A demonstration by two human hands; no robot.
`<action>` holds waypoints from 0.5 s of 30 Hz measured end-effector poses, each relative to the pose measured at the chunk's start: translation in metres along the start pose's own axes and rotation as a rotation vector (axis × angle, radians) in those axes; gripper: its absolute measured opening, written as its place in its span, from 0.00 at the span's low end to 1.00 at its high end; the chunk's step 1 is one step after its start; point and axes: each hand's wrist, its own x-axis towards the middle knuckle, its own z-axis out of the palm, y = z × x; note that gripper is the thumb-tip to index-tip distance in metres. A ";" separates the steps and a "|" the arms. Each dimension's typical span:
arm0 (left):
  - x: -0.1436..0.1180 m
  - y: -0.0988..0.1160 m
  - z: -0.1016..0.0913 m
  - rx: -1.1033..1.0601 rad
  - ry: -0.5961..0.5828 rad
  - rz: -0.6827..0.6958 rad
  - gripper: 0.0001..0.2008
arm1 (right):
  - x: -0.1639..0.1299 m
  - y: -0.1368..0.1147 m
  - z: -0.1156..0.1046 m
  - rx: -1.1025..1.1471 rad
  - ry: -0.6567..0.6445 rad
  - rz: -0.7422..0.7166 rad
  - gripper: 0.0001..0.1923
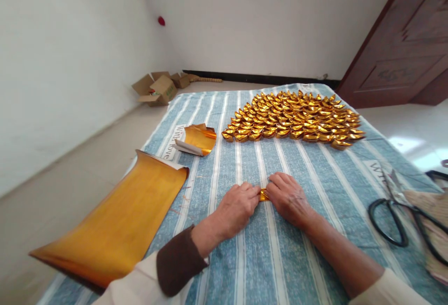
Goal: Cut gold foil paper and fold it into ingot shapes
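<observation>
Between my two hands lies a small folded strip of gold foil paper (264,195), low over the striped cloth. My left hand (240,206) has its fingers closed on the strip's left end. On the right end, my right hand (287,197) presses with fingers bent together. Most of the strip is hidden under the fingers; only its shiny middle shows. Beyond the hands, many gold paper ingots (294,116) stand packed in rows. To the left are a large curled sheet of gold paper (119,216) and a smaller stack of gold paper pieces (199,139).
A blue and white striped cloth (224,258) covers the table. Black-handled scissors (388,221) lie at the right, beside a beige woven item (432,207). Open cardboard boxes (159,91) sit on the floor by the wall. A dark red door (395,58) stands at back right.
</observation>
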 end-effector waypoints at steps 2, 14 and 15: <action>-0.001 -0.001 0.000 -0.003 -0.015 -0.006 0.11 | 0.000 0.000 0.000 0.002 0.000 0.004 0.09; -0.004 -0.011 0.007 -0.073 0.017 0.054 0.12 | -0.002 0.004 -0.001 0.130 0.017 0.029 0.10; -0.004 -0.013 0.008 -0.080 0.025 0.068 0.12 | -0.002 0.005 -0.001 0.135 0.008 0.032 0.10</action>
